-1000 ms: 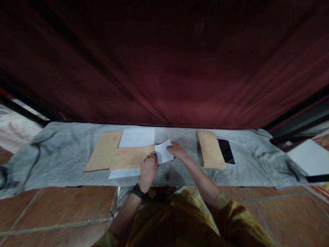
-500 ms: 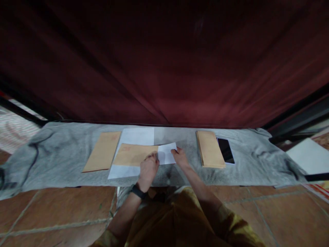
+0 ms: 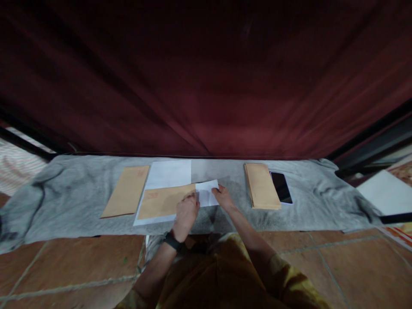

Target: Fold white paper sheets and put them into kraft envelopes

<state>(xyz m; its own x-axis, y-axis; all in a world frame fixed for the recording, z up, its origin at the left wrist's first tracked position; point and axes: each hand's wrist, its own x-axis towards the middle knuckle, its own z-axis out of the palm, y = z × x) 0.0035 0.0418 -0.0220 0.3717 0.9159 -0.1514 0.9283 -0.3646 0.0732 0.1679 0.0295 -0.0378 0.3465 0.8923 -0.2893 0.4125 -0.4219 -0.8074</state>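
A brown envelope (image 3: 167,200) lies sideways over white paper sheets (image 3: 169,172) in front of me. From its right end sticks a folded white paper (image 3: 206,194), partly inside the envelope as far as I can see. My left hand (image 3: 187,212), with a dark band at the wrist, is closed on the envelope's right end, where the paper comes out. At the paper's right edge my right hand (image 3: 223,197) pinches it between thumb and fingers.
Left of the sheets lies another brown envelope (image 3: 126,191). On the right sits a stack of brown envelopes (image 3: 262,186), with a phone (image 3: 281,187) beside it. Grey cloth (image 3: 315,197) covers the narrow surface. A dark red curtain (image 3: 206,94) hangs behind.
The envelope's left end has swung slightly nearer to me, so it now lies more tilted. Both hands keep their hold; the paper has shifted a little left.
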